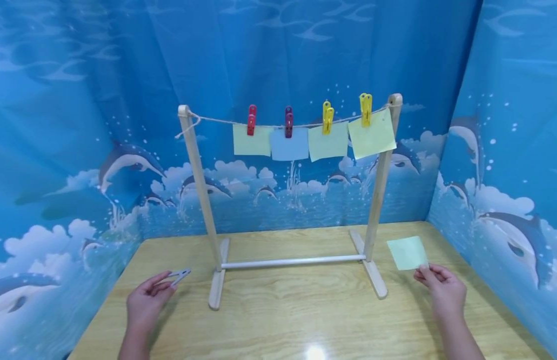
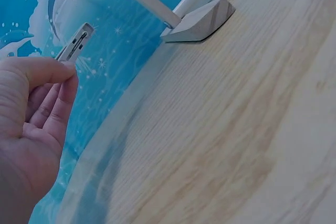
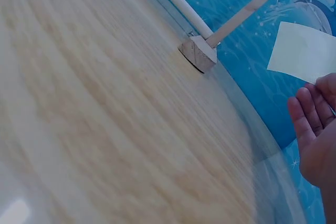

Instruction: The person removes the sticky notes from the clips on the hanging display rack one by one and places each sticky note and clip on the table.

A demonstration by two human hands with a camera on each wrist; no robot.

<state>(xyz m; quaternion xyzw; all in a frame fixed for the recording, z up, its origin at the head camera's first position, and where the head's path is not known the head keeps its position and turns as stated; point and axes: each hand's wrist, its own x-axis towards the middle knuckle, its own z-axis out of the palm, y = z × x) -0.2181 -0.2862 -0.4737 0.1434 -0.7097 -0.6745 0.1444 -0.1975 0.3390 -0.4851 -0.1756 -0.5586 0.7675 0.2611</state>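
Note:
In the head view my left hand [image 1: 145, 299] pinches a pale grey clothespin [image 1: 180, 275] between thumb and fingers, above the table at the left. The left wrist view shows the same clothespin [image 2: 77, 41] sticking up past the fingertips. At the right, my right hand [image 1: 442, 290] pinches a pale green paper note [image 1: 407, 253] by its lower corner. That note [image 3: 303, 52] stands up from the thumb in the right wrist view. Between the hands is a wooden rack [image 1: 201, 185] with a string [image 1: 217, 120] tied across its top.
Pale green notes [image 1: 373, 136] and a blue note [image 1: 289, 145] hang from the string, held by red [image 1: 251, 120], purple [image 1: 288, 122] and yellow [image 1: 366, 110] clothespins. A white crossbar [image 1: 292, 262] joins the rack's feet on the wood-grain table [image 1: 278, 320]. Dolphin-print curtains [image 1: 278, 55] surround it.

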